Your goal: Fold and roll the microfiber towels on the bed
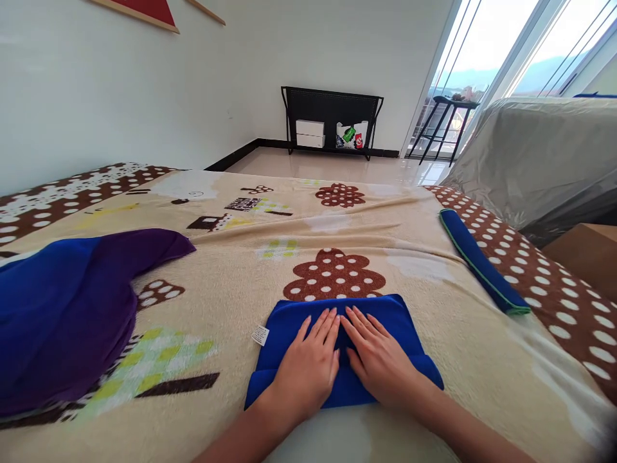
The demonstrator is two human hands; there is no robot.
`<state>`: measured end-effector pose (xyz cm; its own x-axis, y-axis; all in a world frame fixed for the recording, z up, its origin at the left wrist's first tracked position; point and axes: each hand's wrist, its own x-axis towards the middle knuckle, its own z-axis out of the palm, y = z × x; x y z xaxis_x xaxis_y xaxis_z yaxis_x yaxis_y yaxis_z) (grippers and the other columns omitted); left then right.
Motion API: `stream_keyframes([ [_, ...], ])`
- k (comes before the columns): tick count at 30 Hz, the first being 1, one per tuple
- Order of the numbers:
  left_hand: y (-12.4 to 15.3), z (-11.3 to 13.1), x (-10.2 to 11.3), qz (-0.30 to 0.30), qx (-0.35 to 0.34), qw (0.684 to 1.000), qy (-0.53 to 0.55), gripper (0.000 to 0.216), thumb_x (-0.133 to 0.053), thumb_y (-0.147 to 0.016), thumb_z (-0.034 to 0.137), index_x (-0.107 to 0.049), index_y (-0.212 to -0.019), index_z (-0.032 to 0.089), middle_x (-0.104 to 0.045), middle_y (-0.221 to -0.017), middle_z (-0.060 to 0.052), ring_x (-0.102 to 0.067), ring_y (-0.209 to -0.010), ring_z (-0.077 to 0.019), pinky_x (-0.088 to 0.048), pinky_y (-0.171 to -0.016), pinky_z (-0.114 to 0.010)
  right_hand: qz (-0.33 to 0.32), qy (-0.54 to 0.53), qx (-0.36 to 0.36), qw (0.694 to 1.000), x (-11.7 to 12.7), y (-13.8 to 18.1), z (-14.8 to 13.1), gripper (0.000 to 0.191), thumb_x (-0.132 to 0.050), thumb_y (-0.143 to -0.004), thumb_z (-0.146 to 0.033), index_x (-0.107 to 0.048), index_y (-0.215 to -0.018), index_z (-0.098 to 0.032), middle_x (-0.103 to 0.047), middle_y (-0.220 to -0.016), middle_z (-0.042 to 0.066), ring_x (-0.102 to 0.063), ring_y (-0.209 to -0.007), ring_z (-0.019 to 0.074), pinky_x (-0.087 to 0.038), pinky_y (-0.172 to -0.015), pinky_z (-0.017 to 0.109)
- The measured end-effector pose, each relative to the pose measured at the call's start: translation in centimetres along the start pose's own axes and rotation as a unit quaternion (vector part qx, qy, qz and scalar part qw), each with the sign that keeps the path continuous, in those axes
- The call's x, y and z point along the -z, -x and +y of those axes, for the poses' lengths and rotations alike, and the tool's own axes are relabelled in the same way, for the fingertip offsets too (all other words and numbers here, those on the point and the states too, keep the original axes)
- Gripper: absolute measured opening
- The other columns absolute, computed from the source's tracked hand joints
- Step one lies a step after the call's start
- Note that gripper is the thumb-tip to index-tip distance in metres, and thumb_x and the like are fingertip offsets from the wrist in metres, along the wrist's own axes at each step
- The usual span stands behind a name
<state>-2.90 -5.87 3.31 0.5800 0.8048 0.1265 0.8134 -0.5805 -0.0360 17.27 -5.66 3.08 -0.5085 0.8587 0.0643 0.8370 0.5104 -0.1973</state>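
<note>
A blue cloth (385, 321) lies in front of me, its near part folded over and a small white label at its left edge. My left hand (311, 357) rests flat on the cloth, fingers stretched forward and lying side by side. Beside it, my right hand (373, 350) presses on the same cloth, palm down, with the thumb a little apart. The fingertips of both hands nearly meet at the middle. Neither hand grips the cloth. Beneath is a cream blanket (231, 289) printed with brown dotted clouds and other figures.
A rolled blue cloth with green edging (482, 260) lies at the right. Loose blue and purple cloths (96, 302) are heaped at the left. Beyond the blanket stand a black rack (332, 106) and a stool (448, 112); a plastic-covered piece (554, 148) and a cardboard box (585, 254) are at right.
</note>
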Motion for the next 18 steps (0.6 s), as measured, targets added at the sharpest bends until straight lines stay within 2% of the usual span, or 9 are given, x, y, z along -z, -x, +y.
stream_keyframes([
  [1, -0.4, -0.3, -0.1, -0.008, 0.005, 1.000, 0.014, 0.055, -0.041, -0.095, 0.028, -0.041, -0.148, 0.011, -0.039, -0.155, -0.011, -0.042, -0.141, -0.0238, -0.041, -0.111, -0.044, -0.011, -0.017, 0.003, 1.000, 0.2, -0.4, 0.2, 0.056, -0.041, -0.096, -0.025, -0.038, -0.152, -0.017, -0.032, -0.157, 0.007, -0.031, -0.146, 0.0213, -0.033, -0.119, 0.043],
  [3, 0.0, -1.8, -0.5, 0.003, 0.059, 0.998, 0.027, 0.058, -0.040, -0.098, 0.038, -0.036, -0.151, 0.013, -0.037, -0.157, -0.011, -0.040, -0.143, -0.0243, -0.037, -0.114, -0.047, -0.012, -0.039, -0.023, 0.999, 0.5, -0.2, 1.9, 0.056, -0.038, -0.100, -0.035, -0.032, -0.154, -0.020, -0.031, -0.158, 0.005, -0.028, -0.147, 0.0204, -0.030, -0.120, 0.045],
  [6, 2.5, -4.8, -1.5, 0.035, 0.145, 0.988, 0.030, 0.063, -0.038, -0.099, 0.046, -0.026, -0.155, 0.019, -0.037, -0.158, -0.010, -0.039, -0.144, -0.0243, -0.032, -0.117, -0.050, 0.009, -0.050, -0.083, 0.995, 0.3, 1.6, 5.9, 0.056, -0.033, -0.103, -0.045, -0.028, -0.156, -0.025, -0.032, -0.158, 0.004, -0.026, -0.148, 0.0204, -0.028, -0.121, 0.049],
  [9, 4.4, -6.6, -2.1, 0.051, 0.176, 0.983, 0.027, 0.061, -0.039, -0.100, 0.045, -0.026, -0.155, 0.022, -0.041, -0.155, -0.010, -0.041, -0.142, -0.0248, -0.026, -0.118, -0.054, 0.028, -0.044, -0.107, 0.993, -0.2, 3.3, 8.4, 0.056, -0.033, -0.103, -0.045, -0.028, -0.155, -0.026, -0.035, -0.157, 0.004, -0.028, -0.148, 0.0203, -0.029, -0.120, 0.049],
  [11, 4.6, -6.8, -2.0, 0.067, 0.161, 0.985, 0.018, 0.056, -0.040, -0.100, 0.041, -0.034, -0.152, 0.023, -0.045, -0.153, -0.009, -0.042, -0.141, -0.0254, -0.022, -0.119, -0.057, 0.049, -0.025, -0.114, 0.992, -0.4, 3.6, 8.6, 0.053, -0.035, -0.103, -0.043, -0.035, -0.153, -0.024, -0.040, -0.154, 0.005, -0.033, -0.146, 0.0207, -0.030, -0.120, 0.049],
  [14, 3.7, -6.5, -1.3, 0.066, 0.076, 0.995, 0.013, 0.049, -0.041, -0.099, 0.030, -0.043, -0.147, 0.023, -0.048, -0.150, -0.007, -0.046, -0.139, -0.0232, -0.031, -0.117, -0.050, 0.090, 0.023, -0.120, 0.988, -0.3, 3.3, 7.5, 0.047, -0.038, -0.101, -0.038, -0.051, -0.142, -0.018, -0.050, -0.148, 0.008, -0.043, -0.140, 0.0234, -0.033, -0.118, 0.050],
  [16, 2.4, -5.8, -0.6, 0.048, 0.034, 0.998, 0.007, 0.050, -0.039, -0.096, 0.022, -0.046, -0.146, 0.019, -0.051, -0.148, -0.009, -0.050, -0.136, -0.0230, -0.037, -0.113, -0.046, 0.096, 0.032, -0.088, 0.991, 0.1, 2.4, 6.2, 0.044, -0.039, -0.100, -0.031, -0.056, -0.138, -0.016, -0.051, -0.146, 0.009, -0.046, -0.138, 0.0238, -0.035, -0.116, 0.049],
  [18, 0.7, -4.4, 0.2, 0.022, 0.021, 1.000, 0.001, 0.051, -0.038, -0.094, 0.019, -0.047, -0.144, 0.014, -0.049, -0.148, -0.013, -0.050, -0.135, -0.0255, -0.038, -0.112, -0.047, 0.068, 0.005, -0.024, 0.997, 0.6, 1.1, 4.5, 0.045, -0.040, -0.099, -0.027, -0.053, -0.141, -0.017, -0.047, -0.149, 0.009, -0.044, -0.139, 0.0226, -0.037, -0.116, 0.046],
])
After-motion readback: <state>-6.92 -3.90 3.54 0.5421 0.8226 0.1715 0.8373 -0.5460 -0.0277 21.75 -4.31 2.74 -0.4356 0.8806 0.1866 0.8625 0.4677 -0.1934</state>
